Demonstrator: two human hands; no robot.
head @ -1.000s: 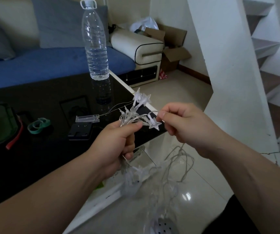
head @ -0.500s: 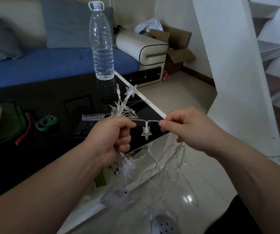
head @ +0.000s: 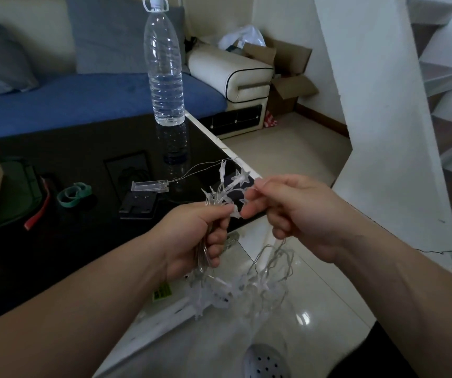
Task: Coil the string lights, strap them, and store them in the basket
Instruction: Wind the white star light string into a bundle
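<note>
Now we see both hands raised over the near corner of the bench (head: 55, 255), close together, with the string lights (head: 224, 192) held between them. The left hand (head: 192, 236) is a fist round the gathered coils. Its grip is fully closed, clear star-shaped bulbs stick up out of the top of the fist, and loops of clear wire show between the lower fingers. The right hand (head: 298, 214) sits just beside it. Thumb and forefinger pinch the strand right at the left thumb, and the other fingers are curled in, so this grip is also closed on the lights. The uncoiled rest of the strand hangs below both hands toward the pale floor (head: 314, 165) in a loose, blurred tangle of wire and stars.

A thin wire runs from the bundle back across the bench to a clear battery case (head: 150, 186) lying flat on the dark glass. A flat black block (head: 137, 204) lies just beside the case on our side. A green band (head: 74, 195) lies to its left, and a red strip (head: 37, 214) lies further left again. A water bottle (head: 166, 69) stands upright near the far right edge of the bench, about half full, with its white cap on. A blue sofa (head: 83, 102) runs behind the bench. At the bottom edge of the view a grey perforated thing (head: 267, 361) shows under the hanging strand. We cannot tell what it is.
</note>
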